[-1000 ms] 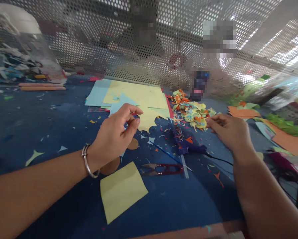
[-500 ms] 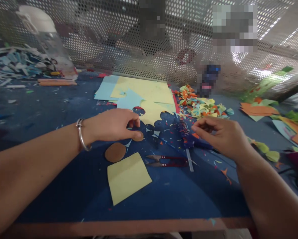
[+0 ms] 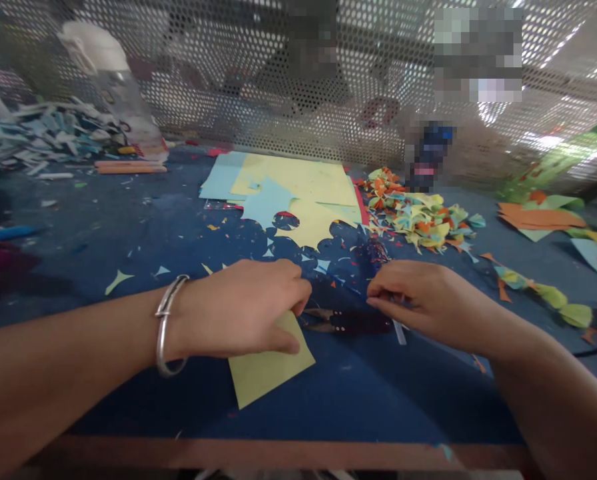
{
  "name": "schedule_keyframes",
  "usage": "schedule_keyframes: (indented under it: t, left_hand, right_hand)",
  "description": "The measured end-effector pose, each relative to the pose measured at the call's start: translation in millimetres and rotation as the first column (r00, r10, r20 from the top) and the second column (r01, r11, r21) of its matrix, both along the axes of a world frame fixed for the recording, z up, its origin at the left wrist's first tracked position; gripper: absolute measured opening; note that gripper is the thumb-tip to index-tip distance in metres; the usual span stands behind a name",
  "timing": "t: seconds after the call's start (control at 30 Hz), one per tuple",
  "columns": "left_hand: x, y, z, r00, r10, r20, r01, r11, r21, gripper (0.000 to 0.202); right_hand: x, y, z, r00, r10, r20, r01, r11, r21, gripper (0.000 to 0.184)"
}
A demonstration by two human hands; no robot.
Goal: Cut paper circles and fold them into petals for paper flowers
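My left hand (image 3: 243,310), with a silver bangle at the wrist, reaches over a yellow paper square (image 3: 273,377). Its thumb is apart from the fingers and lies over the paper; the hand covers the paper's far left part. Right of it, a pair of thread snips (image 3: 348,323) lies on the table in shadow, blades towards the left hand. Just past the handles, my right hand (image 3: 418,300) hovers with thumb and forefinger pinched together; what they hold, if anything, is too small to tell. A narrow whitish strip (image 3: 399,332) lies under it.
Cut yellow and blue paper sheets (image 3: 303,187) lie at the back. Right of them is a heap of small coloured paper pieces (image 3: 418,213). A bottle (image 3: 123,100) stands back left beside shredded strips (image 3: 48,137). A perforated metal screen (image 3: 228,80) borders the table (image 3: 378,393).
My left hand has moved towards me, from the brown discs onto the yellow square, and now hides the discs. My right hand has come lower and a little left, still pinched.
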State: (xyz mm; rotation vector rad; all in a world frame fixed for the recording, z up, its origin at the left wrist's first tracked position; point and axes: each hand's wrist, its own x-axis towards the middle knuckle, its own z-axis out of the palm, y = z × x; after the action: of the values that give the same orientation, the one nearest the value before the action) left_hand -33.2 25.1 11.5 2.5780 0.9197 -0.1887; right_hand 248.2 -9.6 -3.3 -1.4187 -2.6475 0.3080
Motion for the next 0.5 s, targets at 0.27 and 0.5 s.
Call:
schedule_keyframes:
  t: [0.27, 0.5]
  left_hand:
    - [-12, 16, 19.8, 0.998, -0.059, 0.003, 0.059, 0.994, -0.092, 0.017]
    - [-41, 62, 18.2, 0.944, 0.270, -0.191, -0.196, 0.921, 0.336, 0.013]
  right_hand:
    - [4, -3, -3.2, 0.988, -0.039, 0.148, 0.026, 0.996, 0.085, 0.024]
    - [-13, -11, -2.7, 0.994, 0.061, 0.092, -0.063, 0.998, 0.024, 0.019]
